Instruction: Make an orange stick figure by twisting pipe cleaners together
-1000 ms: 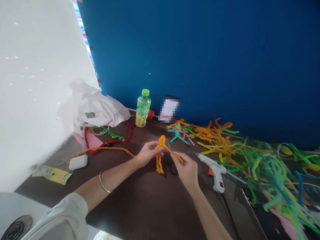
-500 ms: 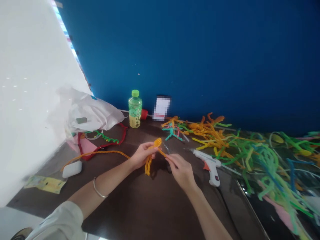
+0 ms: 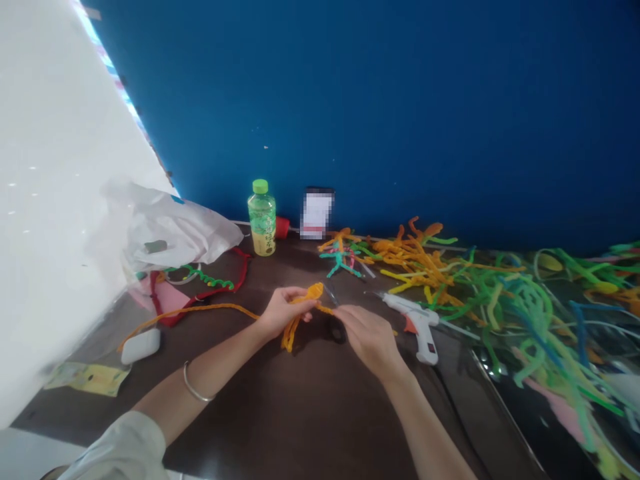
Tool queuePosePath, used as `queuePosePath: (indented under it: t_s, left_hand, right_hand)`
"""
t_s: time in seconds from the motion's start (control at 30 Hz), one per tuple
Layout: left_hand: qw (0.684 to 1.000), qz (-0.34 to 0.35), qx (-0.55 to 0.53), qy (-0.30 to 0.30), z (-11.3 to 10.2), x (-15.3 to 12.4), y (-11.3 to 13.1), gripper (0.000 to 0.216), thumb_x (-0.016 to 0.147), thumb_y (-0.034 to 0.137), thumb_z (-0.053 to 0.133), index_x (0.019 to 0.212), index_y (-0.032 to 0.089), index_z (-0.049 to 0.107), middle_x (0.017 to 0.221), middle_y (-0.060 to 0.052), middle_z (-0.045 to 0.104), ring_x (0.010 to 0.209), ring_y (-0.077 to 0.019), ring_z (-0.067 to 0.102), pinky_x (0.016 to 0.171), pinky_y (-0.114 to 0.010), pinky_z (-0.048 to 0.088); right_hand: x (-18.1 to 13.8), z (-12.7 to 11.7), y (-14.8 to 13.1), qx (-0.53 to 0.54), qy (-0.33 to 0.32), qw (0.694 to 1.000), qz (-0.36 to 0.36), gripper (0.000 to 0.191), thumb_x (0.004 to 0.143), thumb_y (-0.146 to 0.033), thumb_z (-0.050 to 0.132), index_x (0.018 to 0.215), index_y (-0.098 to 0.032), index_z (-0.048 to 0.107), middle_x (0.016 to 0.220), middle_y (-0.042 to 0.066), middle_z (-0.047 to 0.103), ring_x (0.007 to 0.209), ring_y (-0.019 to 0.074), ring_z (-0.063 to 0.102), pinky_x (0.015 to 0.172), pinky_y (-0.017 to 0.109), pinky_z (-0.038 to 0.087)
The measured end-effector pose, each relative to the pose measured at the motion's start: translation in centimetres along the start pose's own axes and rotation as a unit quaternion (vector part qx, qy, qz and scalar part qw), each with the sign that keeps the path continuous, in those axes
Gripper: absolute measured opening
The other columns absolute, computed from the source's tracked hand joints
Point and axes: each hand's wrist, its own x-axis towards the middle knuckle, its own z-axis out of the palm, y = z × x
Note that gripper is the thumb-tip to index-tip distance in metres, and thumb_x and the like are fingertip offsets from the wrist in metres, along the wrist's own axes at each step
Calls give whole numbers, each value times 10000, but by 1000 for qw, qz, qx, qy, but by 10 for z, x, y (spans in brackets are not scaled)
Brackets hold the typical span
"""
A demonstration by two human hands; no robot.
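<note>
In front of me, my left hand [image 3: 283, 312] pinches a small orange pipe-cleaner figure [image 3: 315, 291] between thumb and fingers. Its rounded, wound top sticks up above the thumb, and several strands hang below the hand. One orange strand [image 3: 326, 309] runs across to my right hand [image 3: 370, 337], whose fingers are closed on it; the fingertips are partly hidden. Scissors [image 3: 338, 330] lie on the table behind the right fingers, partly covered. From behind the left wrist, a long orange pipe cleaner [image 3: 215, 306] stretches leftward over the table.
A white glue gun [image 3: 424, 333] lies right of my hand, beside piles of orange [image 3: 420, 257] and green pipe cleaners [image 3: 530, 300]. Behind stand a green-capped bottle [image 3: 263, 223] and a phone [image 3: 316, 213]. At left are a plastic bag [image 3: 200, 230] and a white case [image 3: 141, 346].
My right hand has turned flatter, its fingers now covering more of the strand. The figure tilts slightly, its hanging strands shifted left. The whole view has shifted a little.
</note>
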Motion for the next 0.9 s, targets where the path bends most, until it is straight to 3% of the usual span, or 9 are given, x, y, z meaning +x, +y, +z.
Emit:
queuePosePath:
  t_s: [0.23,0.33,0.43,0.53,0.77,0.9]
  left_hand:
    - [999,-33,19,-29,-3,0,1,329,539,278,751,766,75,626,668,-70,663,416,-61,525,450,-184,450]
    - [996,-39,-32,-68,-4,-1,7,324,563,244,736,822,82,628,802,-101,674,537,-97,592,559,-215,489]
    - [983,-46,-107,-143,-4,-4,12,361,595,214,702,928,100,625,1000,-147,637,763,-183,632,707,-287,491]
    - [970,-62,-131,-193,-4,-5,11,380,600,188,687,968,117,620,1080,-160,602,851,-226,621,761,-330,469]
    - [991,-36,-42,-121,-4,-2,-1,343,625,202,700,940,102,609,819,-76,650,652,-129,621,574,-211,455]
    - [996,0,-52,-77,-4,-1,-1,280,607,182,713,853,98,610,735,-48,645,617,-117,618,536,-184,453]
  right_hand:
    - [0,-6,1,-2,-52,998,-22,306,819,-84,343,908,-185,618,848,75,658,743,164,591,697,290,459]
    - [-3,-4,3,3,-15,1000,-2,302,834,-110,346,923,-191,623,874,76,660,770,169,595,712,299,463]
    - [-5,1,6,33,19,999,32,284,845,-127,361,923,-197,625,878,67,660,789,165,595,716,291,466]
    - [-7,7,6,48,23,997,51,270,846,-129,375,935,-201,620,890,61,655,814,165,591,743,294,459]
    - [-6,15,2,72,42,990,111,195,831,-207,457,971,-181,590,927,73,641,864,184,584,777,309,445]
    - [-6,14,2,82,15,983,163,169,811,-298,506,895,-183,596,865,60,652,768,181,591,707,303,439]
